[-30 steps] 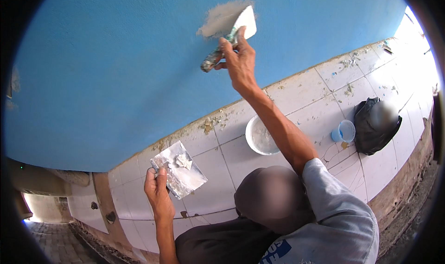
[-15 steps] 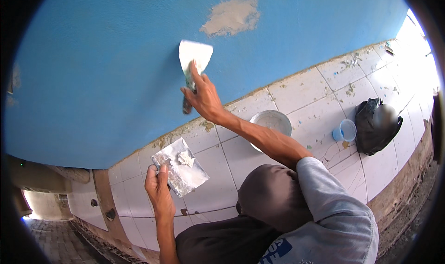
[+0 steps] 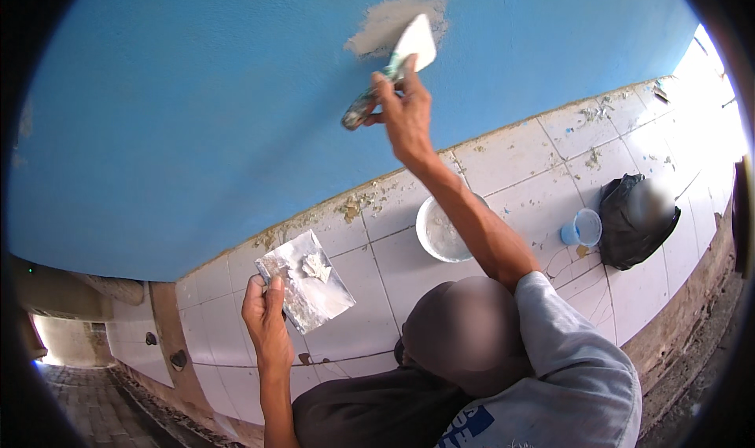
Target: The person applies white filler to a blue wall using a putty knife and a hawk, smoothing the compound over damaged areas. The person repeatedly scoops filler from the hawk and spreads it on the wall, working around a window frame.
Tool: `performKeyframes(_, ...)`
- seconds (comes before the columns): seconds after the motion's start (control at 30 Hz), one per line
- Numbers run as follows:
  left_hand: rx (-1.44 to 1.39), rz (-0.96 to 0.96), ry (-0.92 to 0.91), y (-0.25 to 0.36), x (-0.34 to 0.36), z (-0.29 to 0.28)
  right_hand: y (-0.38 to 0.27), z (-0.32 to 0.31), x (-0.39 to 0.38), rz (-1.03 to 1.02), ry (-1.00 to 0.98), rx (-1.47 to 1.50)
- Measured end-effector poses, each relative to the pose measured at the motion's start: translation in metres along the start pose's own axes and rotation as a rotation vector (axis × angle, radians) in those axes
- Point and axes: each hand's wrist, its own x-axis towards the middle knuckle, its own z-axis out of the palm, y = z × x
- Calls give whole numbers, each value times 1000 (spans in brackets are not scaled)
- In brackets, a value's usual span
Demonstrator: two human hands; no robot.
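My right hand (image 3: 406, 110) grips the handle of a putty knife (image 3: 392, 69). Its pale blade rests against the lower edge of a beige filler patch (image 3: 393, 22) on the blue wall (image 3: 220, 102). My left hand (image 3: 266, 322) holds a flat metal plate (image 3: 307, 284) by its corner, low and to the left. A small lump of white putty (image 3: 316, 267) sits on the plate. My right arm reaches up across the tiled lower wall.
The lower wall is white tile (image 3: 550, 157) with flaking paint along its top edge. A white bowl (image 3: 440, 229) of filler sits behind my right forearm. A blue cup (image 3: 582, 229) and a black bag (image 3: 634, 218) lie to the right.
My right hand has swung the putty knife from lower left on the blue wall back up to the filler patch. The left hand with the plate has stayed put.
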Motion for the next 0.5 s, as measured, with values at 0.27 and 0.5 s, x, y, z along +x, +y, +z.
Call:
performKeyframes(0.27,-12,-4,25,-3,-1,0,42,-2,-70,-353,-344,-584)
performKeyframes(0.5,32,-15,39,8,-3,6,0,-144,53,-986,-326,-1466)
